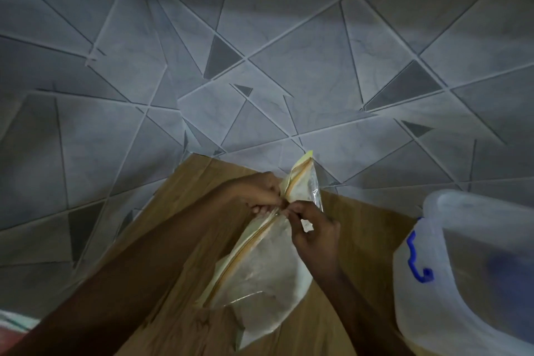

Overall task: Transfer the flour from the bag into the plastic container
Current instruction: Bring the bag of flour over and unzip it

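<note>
bag (pixel 260 277) — clear, flour-filled, upright on wood | plastic container (pixel 468 274) — translucent, open, right

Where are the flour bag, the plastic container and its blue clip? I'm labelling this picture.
flour bag (pixel 260 277): head view, its clear front.
plastic container (pixel 474 240): head view, its near wall.
blue clip (pixel 416 260): head view, its middle.

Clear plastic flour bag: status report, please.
Left hand, right hand pinching clear plastic flour bag at zip. Translucent plastic container open, right. Nothing between.

A light brown wood-grain bench (pixel 361 228) stands over a grey tiled floor (pixel 260 37) patterned with angular lines and dark triangles; a reddish cloth (pixel 11 335) shows at lower left.
</note>
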